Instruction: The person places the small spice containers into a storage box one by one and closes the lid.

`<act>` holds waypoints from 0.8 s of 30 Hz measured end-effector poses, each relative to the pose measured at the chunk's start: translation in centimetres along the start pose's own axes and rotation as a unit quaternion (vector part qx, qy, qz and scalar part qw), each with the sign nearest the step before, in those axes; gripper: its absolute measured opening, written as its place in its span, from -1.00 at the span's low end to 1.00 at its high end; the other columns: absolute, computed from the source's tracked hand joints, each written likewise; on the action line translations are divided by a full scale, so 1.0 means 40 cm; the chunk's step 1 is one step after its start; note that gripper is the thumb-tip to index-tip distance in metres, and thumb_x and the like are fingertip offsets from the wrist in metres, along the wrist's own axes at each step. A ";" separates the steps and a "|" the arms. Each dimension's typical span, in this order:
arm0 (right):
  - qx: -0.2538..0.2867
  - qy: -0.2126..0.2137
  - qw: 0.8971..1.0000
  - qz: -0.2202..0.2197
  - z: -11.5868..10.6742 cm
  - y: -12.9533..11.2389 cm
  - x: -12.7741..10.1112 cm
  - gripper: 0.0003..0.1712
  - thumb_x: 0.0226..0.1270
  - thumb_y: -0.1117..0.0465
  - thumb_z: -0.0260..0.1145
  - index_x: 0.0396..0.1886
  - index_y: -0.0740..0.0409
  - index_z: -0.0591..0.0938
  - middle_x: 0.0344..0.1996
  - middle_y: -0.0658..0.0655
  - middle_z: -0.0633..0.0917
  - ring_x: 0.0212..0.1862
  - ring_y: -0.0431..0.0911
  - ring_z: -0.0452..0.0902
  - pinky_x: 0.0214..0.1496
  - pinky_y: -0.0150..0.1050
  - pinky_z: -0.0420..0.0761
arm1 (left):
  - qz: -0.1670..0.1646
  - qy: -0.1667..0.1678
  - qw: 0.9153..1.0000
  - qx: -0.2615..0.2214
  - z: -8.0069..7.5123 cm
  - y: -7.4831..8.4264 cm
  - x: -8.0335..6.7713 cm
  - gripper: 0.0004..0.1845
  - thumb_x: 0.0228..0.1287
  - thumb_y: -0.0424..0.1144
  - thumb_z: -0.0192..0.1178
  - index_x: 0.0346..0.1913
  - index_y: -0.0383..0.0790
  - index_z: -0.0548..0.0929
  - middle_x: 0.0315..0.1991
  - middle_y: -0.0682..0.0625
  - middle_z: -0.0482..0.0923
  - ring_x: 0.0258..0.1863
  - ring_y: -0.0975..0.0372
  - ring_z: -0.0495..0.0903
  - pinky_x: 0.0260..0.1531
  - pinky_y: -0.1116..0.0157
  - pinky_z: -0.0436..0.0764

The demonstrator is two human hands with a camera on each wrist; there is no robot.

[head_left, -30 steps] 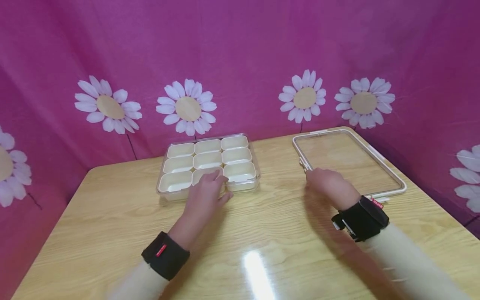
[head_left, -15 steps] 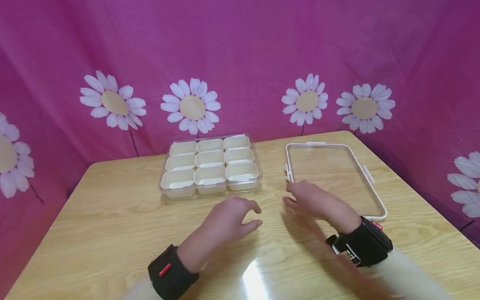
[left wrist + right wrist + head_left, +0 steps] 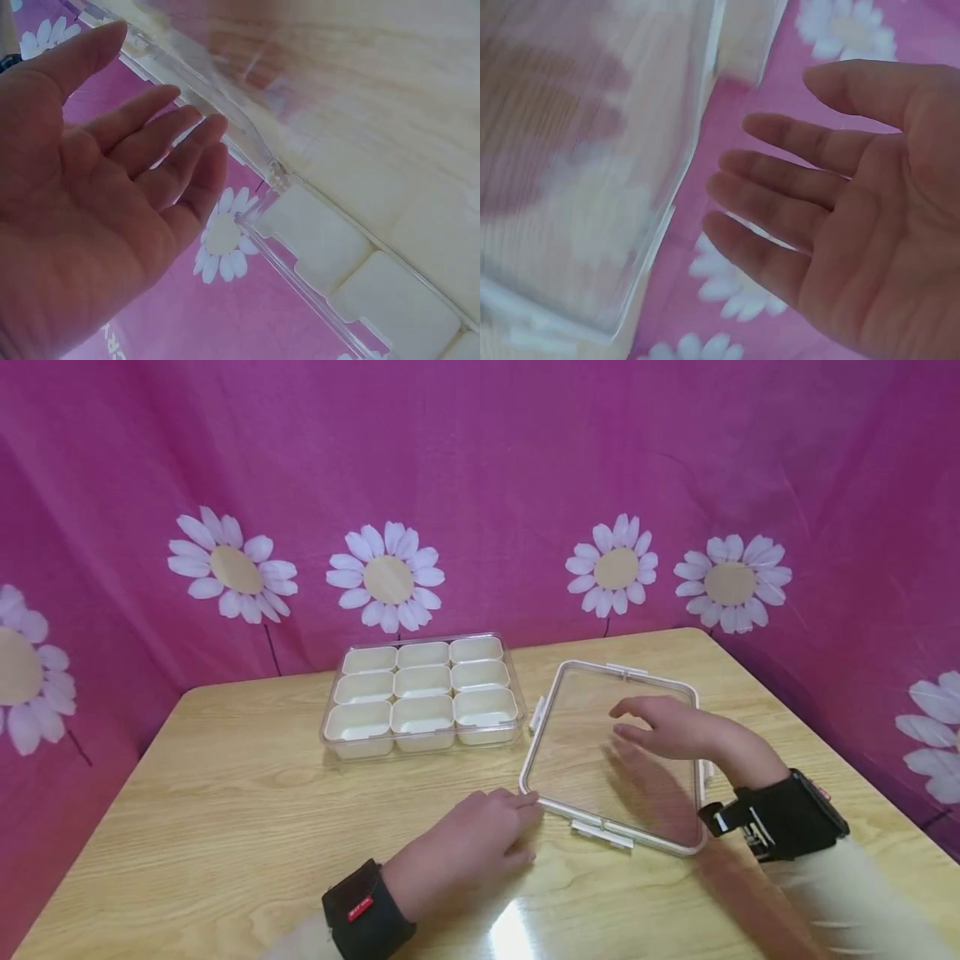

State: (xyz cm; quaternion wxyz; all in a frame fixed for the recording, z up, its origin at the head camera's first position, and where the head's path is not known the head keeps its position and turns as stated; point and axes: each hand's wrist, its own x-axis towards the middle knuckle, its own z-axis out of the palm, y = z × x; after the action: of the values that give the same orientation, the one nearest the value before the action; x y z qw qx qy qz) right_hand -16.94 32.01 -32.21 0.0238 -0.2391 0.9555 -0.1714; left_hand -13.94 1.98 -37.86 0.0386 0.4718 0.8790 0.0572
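Clear plastic, white-rimmed, the lid (image 3: 611, 752) lies skewed on the wooden table (image 3: 225, 810), right of the nine-cup tray (image 3: 422, 697). My left hand (image 3: 468, 847) rests at its near left corner, fingers loose, grasping nothing. My right hand (image 3: 667, 728) is spread above the pane, fingers straight and released.

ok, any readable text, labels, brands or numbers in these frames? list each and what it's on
None can be read.
Red tag on the left wristband: pale marks, too small to read.
Red tag on the right wristband: barely shows, unreadable.
Clear lid, compartment box and daisy backdrop: no writing visible.
Both wrist views: blurred, no text.
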 end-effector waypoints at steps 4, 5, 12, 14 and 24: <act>0.004 0.005 0.999 0.049 -0.015 0.087 -0.020 -0.65 0.47 0.27 0.23 0.04 0.50 0.59 0.02 0.48 0.65 0.18 0.41 0.51 0.24 0.27 0.45 | -0.011 -0.003 1.000 -0.001 0.004 0.011 0.004 -0.44 0.39 -0.10 0.25 0.40 -0.13 0.48 0.37 0.04 0.48 0.30 0.17 0.51 0.20 0.18 0.54; 0.006 0.007 0.998 0.061 -0.016 0.103 -0.024 -0.64 0.47 0.27 0.22 0.05 0.52 0.57 0.04 0.52 0.63 0.19 0.44 0.48 0.25 0.29 0.43 | -0.013 -0.003 1.000 0.002 0.004 0.015 0.007 -0.41 0.39 -0.11 0.25 0.44 -0.14 0.45 0.35 0.05 0.50 0.28 0.18 0.52 0.19 0.19 0.54; 0.013 0.007 0.993 0.114 -0.007 0.178 -0.039 -0.52 0.47 0.28 0.19 0.12 0.68 0.42 0.10 0.69 0.49 0.22 0.55 0.37 0.28 0.35 0.36 | 0.001 0.014 0.999 0.036 0.009 0.032 0.009 -0.71 0.36 -0.08 0.29 0.05 -0.10 0.66 -0.18 0.13 0.54 -0.24 0.28 0.56 -0.23 0.31 0.57; 0.009 0.003 0.993 0.115 -0.004 0.189 -0.041 -0.51 0.45 0.29 0.20 0.10 0.70 0.41 0.07 0.70 0.50 0.20 0.55 0.39 0.26 0.35 0.37 | 0.002 0.019 0.999 0.045 0.009 0.029 0.000 -0.83 0.35 -0.08 0.30 -0.12 -0.05 0.65 -0.31 0.16 0.46 -0.36 0.31 0.50 -0.34 0.34 0.51; 0.025 -0.032 0.988 0.150 0.018 0.201 -0.053 -0.43 0.46 0.28 0.20 0.14 0.77 0.33 -0.03 0.68 0.54 0.05 0.45 0.51 0.16 0.31 0.48 | -0.042 0.021 0.997 -0.065 -0.008 -0.006 -0.099 -0.90 0.35 -0.09 0.31 -0.16 0.02 0.71 -0.15 0.02 0.51 -0.15 0.22 0.50 -0.24 0.33 0.55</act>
State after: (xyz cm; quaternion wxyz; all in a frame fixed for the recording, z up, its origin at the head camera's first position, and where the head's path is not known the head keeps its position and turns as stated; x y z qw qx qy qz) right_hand -18.57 39.39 -35.70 0.0858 -0.0982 0.9746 -0.1819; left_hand -11.99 -1.49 -37.53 0.0526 0.4297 0.8931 0.1222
